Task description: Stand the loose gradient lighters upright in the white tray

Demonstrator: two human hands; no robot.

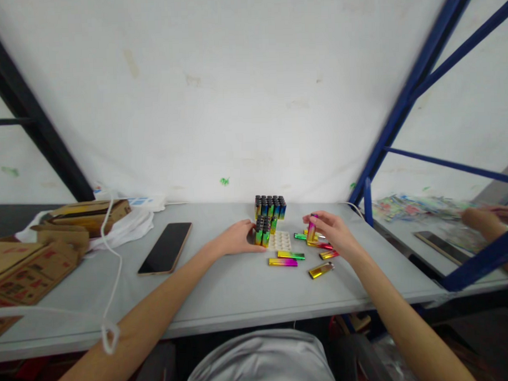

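In the head view, the right hand had its grip pinched on a slim, shiny pink-and-yellow case, nearly upright, right of the white tray with round recesses on the grey counter. The left hand, nearer the tray, curved round upright black-topped green cases, partly hiding its fingertips.

Layout of your bench
Holder ahead of you, upright lighters behind it; loose lighters before it and right; phone to its left, cartons farther left.
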